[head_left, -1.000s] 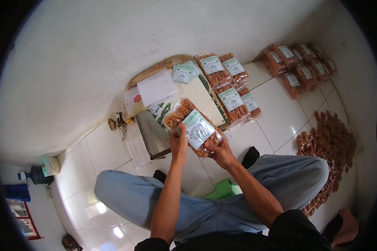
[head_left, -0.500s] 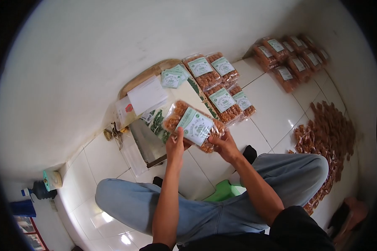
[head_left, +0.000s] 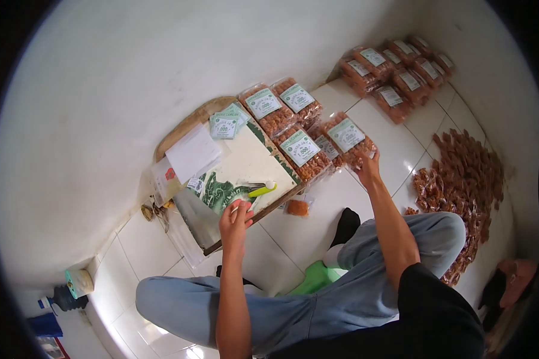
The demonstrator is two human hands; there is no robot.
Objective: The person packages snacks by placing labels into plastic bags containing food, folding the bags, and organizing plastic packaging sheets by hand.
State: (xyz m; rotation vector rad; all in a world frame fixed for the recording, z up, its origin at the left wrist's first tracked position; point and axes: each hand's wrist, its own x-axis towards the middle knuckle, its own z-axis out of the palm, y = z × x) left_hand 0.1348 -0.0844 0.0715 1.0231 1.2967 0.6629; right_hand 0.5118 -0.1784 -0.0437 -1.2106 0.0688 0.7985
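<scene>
My right hand [head_left: 368, 169] grips the lower right end of a clear plastic snack pack [head_left: 346, 134]. Brown pieces show through the film, and a pale green-and-white label covers its middle. This pack is held beside the labelled packs [head_left: 300, 148] at the board's right edge, partly covering one; I cannot tell whether they touch. My left hand [head_left: 236, 220] hovers over the front edge of the low board [head_left: 248, 158], fingers loosely curled and apart, with no object visible in them. Close to it lies a yellow-green handled tool [head_left: 262, 189], its kind unclear.
Loose labels [head_left: 226, 124] and white papers [head_left: 193, 151] lie on the board. A small orange-brown packet [head_left: 297, 207] is on the tiles. More packs are stacked [head_left: 395, 75] by the wall. Many small brown packets [head_left: 467, 179] are heaped at right. A green stool [head_left: 314, 278] is between my legs.
The pack has moved right and away from me, from both hands into my right hand alone. My left hand has let go and stays near the board, where the yellow-green tool now shows.
</scene>
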